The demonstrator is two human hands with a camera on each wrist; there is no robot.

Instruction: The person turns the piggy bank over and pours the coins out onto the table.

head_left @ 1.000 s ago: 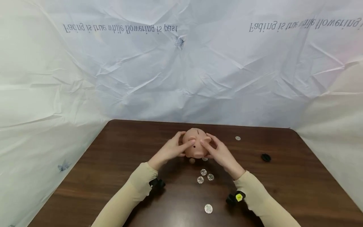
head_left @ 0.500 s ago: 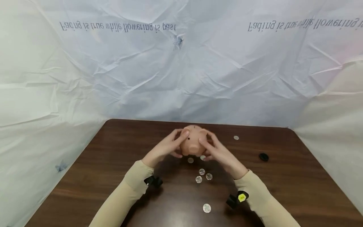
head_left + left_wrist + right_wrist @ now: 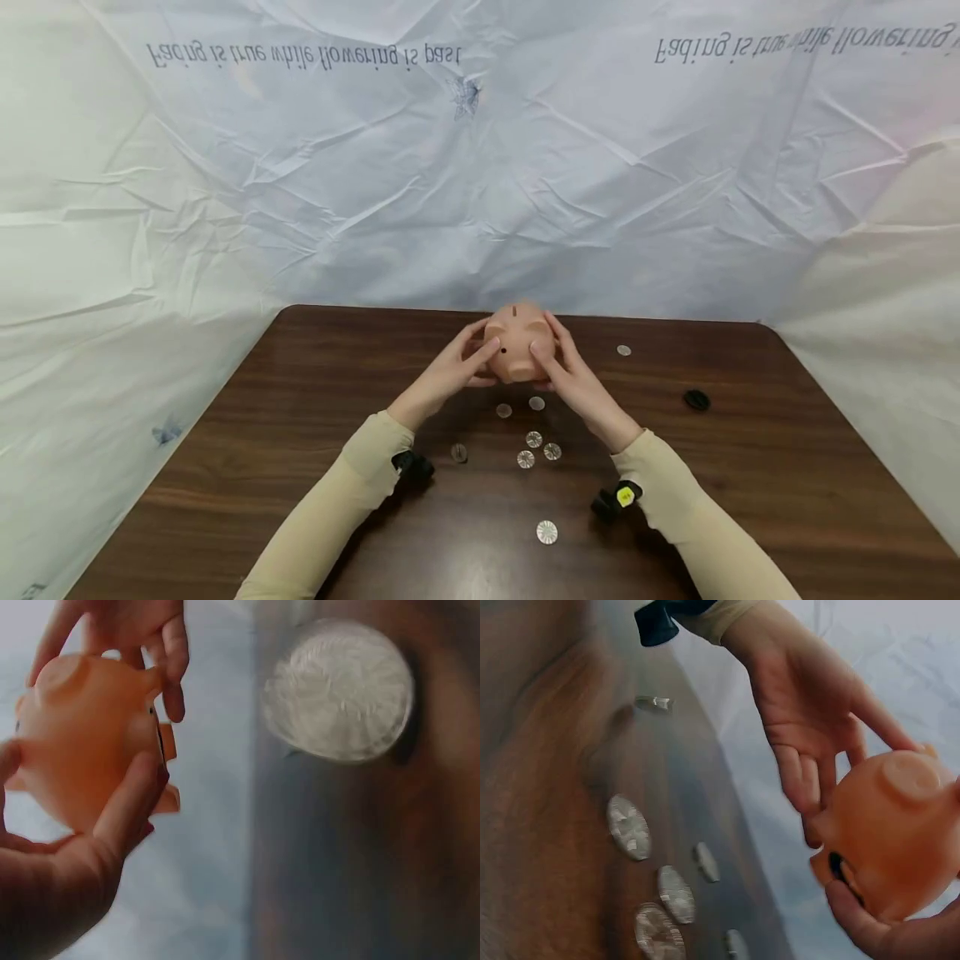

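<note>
A pink piggy bank (image 3: 517, 340) is held up off the dark wooden table (image 3: 787, 500) between both hands, with its coin slot on top. My left hand (image 3: 461, 365) grips its left side, fingers curled round the body (image 3: 90, 742). My right hand (image 3: 558, 367) grips the right side, its thumb under the bank (image 3: 892, 825). Several silver coins lie on the table below and in front of the bank, among them one (image 3: 504, 410) just beneath it and a cluster (image 3: 533, 439) nearer me. One coin (image 3: 337, 690) shows large in the left wrist view.
A lone coin (image 3: 624, 350) lies to the right of the bank, and another (image 3: 547, 532) sits near the front edge. A small black cap (image 3: 697, 400) rests at the right. A crumpled white sheet (image 3: 480, 183) walls the table at the back and both sides.
Both hands have lifted the piggy bank higher and turned it upright, slot on top. One more coin now lies on the table beside my left wrist.
</note>
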